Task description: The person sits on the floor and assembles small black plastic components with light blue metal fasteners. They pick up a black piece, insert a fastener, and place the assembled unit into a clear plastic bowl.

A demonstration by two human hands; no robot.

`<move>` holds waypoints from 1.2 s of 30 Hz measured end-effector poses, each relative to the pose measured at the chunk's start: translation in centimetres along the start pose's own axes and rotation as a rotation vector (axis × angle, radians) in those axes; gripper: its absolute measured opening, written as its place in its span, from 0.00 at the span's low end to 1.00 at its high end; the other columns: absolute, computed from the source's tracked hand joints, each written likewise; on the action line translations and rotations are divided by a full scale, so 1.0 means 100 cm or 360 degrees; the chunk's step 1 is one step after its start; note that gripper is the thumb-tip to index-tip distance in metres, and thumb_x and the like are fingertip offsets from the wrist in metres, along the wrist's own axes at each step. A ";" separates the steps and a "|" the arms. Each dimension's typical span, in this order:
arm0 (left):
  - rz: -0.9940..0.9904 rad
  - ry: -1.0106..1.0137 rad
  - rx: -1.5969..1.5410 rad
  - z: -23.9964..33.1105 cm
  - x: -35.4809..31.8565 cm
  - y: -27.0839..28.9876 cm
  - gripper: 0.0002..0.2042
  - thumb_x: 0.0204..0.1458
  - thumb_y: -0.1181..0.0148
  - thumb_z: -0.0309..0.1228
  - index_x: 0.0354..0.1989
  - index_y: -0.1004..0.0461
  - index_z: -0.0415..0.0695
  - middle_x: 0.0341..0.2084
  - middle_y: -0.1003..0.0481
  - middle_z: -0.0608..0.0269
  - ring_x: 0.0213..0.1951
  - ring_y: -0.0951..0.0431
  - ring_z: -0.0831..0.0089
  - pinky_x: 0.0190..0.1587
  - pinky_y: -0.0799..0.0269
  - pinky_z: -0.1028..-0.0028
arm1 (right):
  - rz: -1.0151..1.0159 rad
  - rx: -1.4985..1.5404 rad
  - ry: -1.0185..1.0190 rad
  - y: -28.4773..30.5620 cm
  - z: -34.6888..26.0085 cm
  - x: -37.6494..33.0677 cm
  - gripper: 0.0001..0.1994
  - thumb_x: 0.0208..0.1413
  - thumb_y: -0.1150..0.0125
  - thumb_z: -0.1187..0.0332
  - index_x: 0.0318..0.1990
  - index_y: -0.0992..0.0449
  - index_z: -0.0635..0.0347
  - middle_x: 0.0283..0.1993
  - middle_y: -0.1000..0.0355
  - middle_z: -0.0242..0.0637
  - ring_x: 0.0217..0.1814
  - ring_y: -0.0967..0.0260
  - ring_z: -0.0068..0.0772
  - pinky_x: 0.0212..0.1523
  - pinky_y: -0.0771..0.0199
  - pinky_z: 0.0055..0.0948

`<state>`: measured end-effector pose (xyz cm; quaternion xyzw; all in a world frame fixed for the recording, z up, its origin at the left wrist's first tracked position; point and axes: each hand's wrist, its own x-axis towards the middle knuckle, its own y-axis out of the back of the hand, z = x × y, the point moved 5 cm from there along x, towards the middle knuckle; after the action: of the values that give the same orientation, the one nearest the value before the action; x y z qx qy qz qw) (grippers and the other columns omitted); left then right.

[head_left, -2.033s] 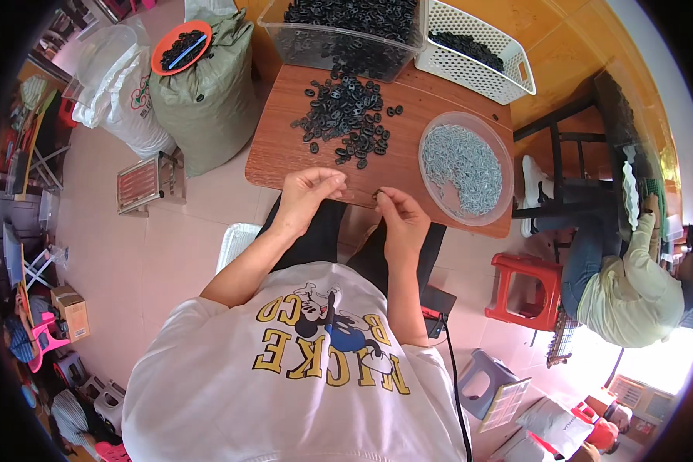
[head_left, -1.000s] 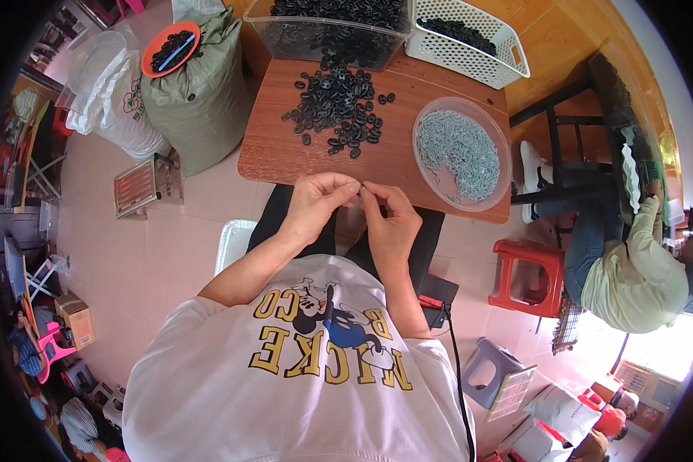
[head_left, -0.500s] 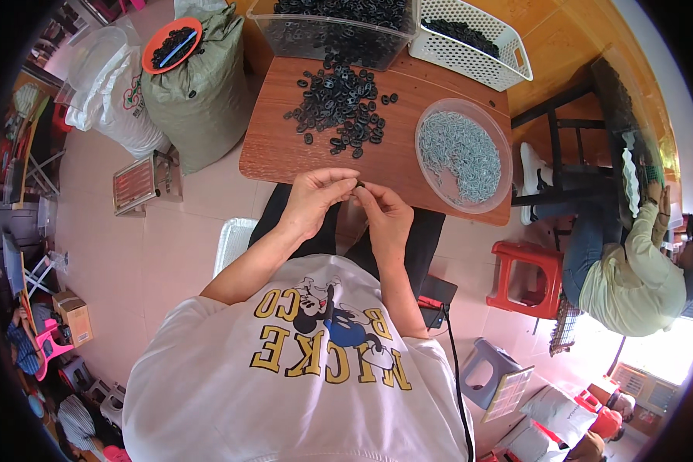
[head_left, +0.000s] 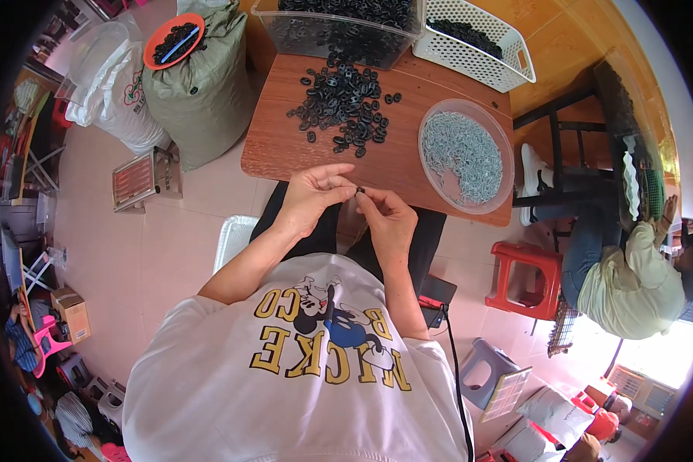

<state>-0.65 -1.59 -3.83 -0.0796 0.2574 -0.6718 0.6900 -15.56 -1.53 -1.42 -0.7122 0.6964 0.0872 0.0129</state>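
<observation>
Over the near edge of the brown table, my right hand (head_left: 391, 223) pinches a small black plastic piece (head_left: 359, 190) between thumb and fingers. My left hand (head_left: 313, 202) meets it from the other side, thumb at the piece and index finger lifted and stretched out; whatever its fingertips hold is too small to make out. Beyond my hands, loose black oval plastic pieces (head_left: 343, 104) are heaped on the table. To the right stands a round clear tub (head_left: 508, 173) of small silvery metal pins or screws (head_left: 462, 150).
At the table's (head_left: 269, 138) back are a clear bin (head_left: 339, 38) and a white perforated basket (head_left: 477, 61), both with black pieces. Left stand a green sack (head_left: 200, 115) topped by an orange bowl (head_left: 152, 46), and a small stool (head_left: 138, 183). A red stool (head_left: 525, 279) and a seated person (head_left: 631, 277) are at right.
My left index finger has lifted away from the black piece and straightened. My right hand has shifted very slightly right and still pinches the piece. The seated person's hand has moved.
</observation>
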 end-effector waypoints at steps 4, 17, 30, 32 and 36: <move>-0.0038 0.0074 0.0080 -0.003 0.000 0.004 0.21 0.45 0.39 0.18 0.50 0.32 0.31 0.32 0.23 0.56 0.32 0.25 0.79 0.37 0.30 0.81 | -0.0033 0.0002 0.0024 -0.003 0.010 0.000 0.07 0.49 0.36 0.73 0.34 0.22 0.69 0.27 0.24 0.33 0.26 0.30 0.16 0.29 0.32 0.15; -0.0024 0.0119 0.0056 -0.006 0.003 0.006 0.20 0.46 0.38 0.20 0.50 0.31 0.31 0.32 0.22 0.54 0.33 0.24 0.76 0.37 0.29 0.80 | -0.0046 0.0341 -0.0062 0.000 0.022 0.005 0.06 0.48 0.36 0.76 0.33 0.22 0.70 0.27 0.25 0.34 0.27 0.30 0.18 0.30 0.32 0.15; -0.0060 0.0195 0.0012 -0.003 0.000 0.000 0.20 0.46 0.39 0.19 0.50 0.31 0.34 0.33 0.23 0.57 0.32 0.23 0.77 0.37 0.27 0.81 | -0.0069 0.0374 -0.0059 0.004 0.022 0.000 0.06 0.49 0.36 0.75 0.34 0.22 0.69 0.28 0.25 0.34 0.27 0.30 0.18 0.30 0.32 0.14; -0.0039 0.0190 0.0013 -0.002 0.001 0.003 0.20 0.46 0.38 0.19 0.50 0.32 0.33 0.33 0.23 0.56 0.33 0.24 0.77 0.37 0.28 0.81 | -0.0052 0.0385 -0.0051 0.006 0.022 0.000 0.06 0.48 0.37 0.76 0.34 0.22 0.69 0.28 0.25 0.34 0.27 0.30 0.18 0.30 0.32 0.15; -0.0024 0.0165 0.0023 0.002 0.005 0.014 0.21 0.46 0.38 0.20 0.51 0.32 0.33 0.33 0.23 0.54 0.34 0.24 0.76 0.37 0.28 0.81 | -0.0026 0.0391 -0.0018 0.011 0.016 0.000 0.07 0.48 0.37 0.77 0.35 0.23 0.69 0.27 0.26 0.35 0.26 0.30 0.19 0.29 0.32 0.15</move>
<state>0.70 -2.01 -4.41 -0.0417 0.2874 -0.6820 0.6712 -16.82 -1.33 -2.85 -0.7105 0.6959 0.0051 0.1047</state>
